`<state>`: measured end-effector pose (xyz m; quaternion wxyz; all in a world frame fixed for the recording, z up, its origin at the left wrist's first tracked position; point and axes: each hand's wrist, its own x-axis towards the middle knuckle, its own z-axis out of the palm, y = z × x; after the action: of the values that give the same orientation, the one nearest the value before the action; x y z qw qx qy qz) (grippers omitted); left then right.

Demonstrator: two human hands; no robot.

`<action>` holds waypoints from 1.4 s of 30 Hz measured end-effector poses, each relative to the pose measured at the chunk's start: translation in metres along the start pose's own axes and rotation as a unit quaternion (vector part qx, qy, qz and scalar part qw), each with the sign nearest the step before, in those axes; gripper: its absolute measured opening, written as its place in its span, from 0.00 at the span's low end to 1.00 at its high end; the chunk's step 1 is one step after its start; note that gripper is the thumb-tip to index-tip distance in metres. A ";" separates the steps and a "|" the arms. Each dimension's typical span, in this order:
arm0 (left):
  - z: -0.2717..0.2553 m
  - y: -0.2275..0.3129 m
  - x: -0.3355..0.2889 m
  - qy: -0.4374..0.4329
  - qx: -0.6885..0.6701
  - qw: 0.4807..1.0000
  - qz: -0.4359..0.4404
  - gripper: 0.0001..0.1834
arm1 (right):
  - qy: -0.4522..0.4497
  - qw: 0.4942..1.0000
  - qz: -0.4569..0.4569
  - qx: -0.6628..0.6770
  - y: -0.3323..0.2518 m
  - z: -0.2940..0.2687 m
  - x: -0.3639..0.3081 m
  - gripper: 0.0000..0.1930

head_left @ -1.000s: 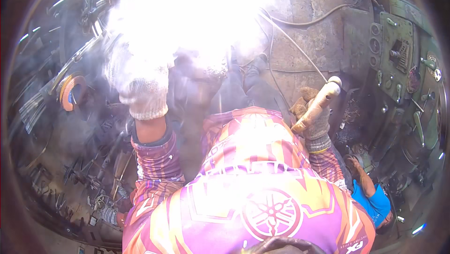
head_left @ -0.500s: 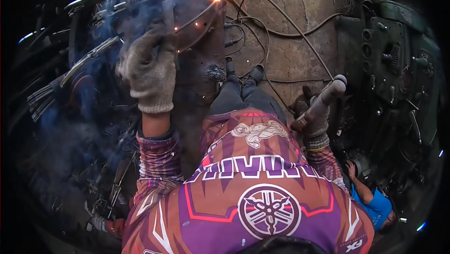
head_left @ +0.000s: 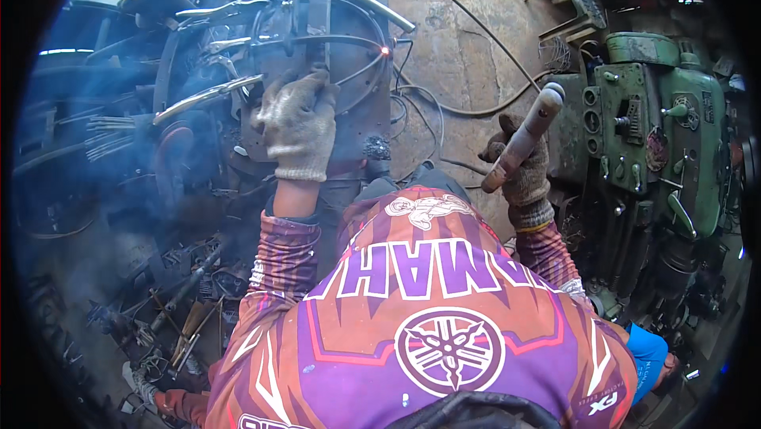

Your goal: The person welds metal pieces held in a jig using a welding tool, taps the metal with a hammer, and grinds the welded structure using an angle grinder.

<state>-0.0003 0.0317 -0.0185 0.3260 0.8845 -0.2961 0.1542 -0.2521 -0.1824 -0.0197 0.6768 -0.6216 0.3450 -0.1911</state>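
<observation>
Steeper and farther from the shirt [head_left: 349, 342] than before, the cylindrical tool [head_left: 522, 140] stands beyond the right edge of the bench [head_left: 363, 124], the right hand [head_left: 529, 179] wrapped around it. Near that edge, a spot [head_left: 385, 51] glows on curved metal rods [head_left: 349, 39]. The left hand [head_left: 297, 124] is over the bench, fingers curled, its hold unclear. Rightward stands a green machine [head_left: 638, 132].

Grey knit gloves [head_left: 300, 128]; jersey [head_left: 444, 306] — purple, rust-orange
</observation>
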 end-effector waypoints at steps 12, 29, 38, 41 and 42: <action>-0.001 0.000 0.000 -0.006 0.045 0.999 0.017 0.11 | -0.085 0.988 -0.066 0.114 0.013 -0.004 0.049 0.33; 0.015 0.024 -0.005 0.041 0.229 0.968 0.094 0.19 | -0.091 0.994 0.011 0.054 0.039 -0.059 0.111 0.31; 0.022 0.021 0.002 -0.034 0.185 0.978 0.092 0.21 | -0.121 0.987 0.015 0.104 0.044 -0.067 0.129 0.30; 0.024 0.019 0.004 -0.032 0.162 0.982 0.095 0.21 | -0.112 0.992 -0.017 0.058 0.047 -0.067 0.135 0.38; 0.023 0.019 0.005 -0.040 0.163 0.981 0.098 0.20 | -0.112 0.992 -0.017 0.054 0.048 -0.068 0.137 0.39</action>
<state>-0.0071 0.0026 -0.0237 0.1486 0.8980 -0.3649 0.1961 -0.2140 -0.3174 -0.0972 0.7405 -0.6072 0.2460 -0.1499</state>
